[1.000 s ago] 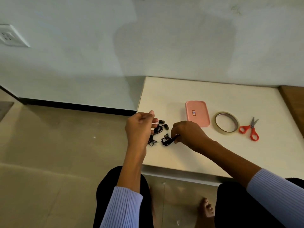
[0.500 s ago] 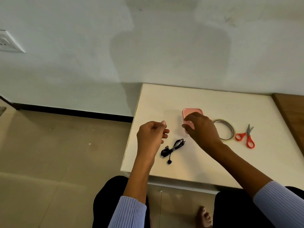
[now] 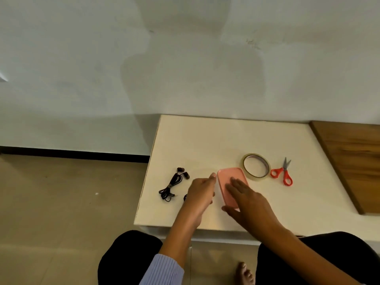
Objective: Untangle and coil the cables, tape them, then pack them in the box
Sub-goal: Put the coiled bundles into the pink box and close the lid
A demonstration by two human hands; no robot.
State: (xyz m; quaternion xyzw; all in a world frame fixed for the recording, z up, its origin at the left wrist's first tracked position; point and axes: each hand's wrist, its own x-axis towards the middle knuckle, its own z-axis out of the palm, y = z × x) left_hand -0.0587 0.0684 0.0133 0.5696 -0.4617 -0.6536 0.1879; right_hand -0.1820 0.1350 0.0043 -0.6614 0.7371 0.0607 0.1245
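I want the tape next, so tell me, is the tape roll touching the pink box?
Cannot tell. In the head view the tape roll sits right against the far right corner of the pink box; no gap shows, but contact is not plain.

right hand (image 3: 246,199): let go of the cable, went to the pink box (image 3: 228,182), now lies flat on it, fingers straight
left hand (image 3: 202,192): was curled round a cable, now open beside the box
pink box: was by the tape, now nearer the person, turned
black earphone cable (image 3: 171,185): was in the hands, now lies alone on the table, left side
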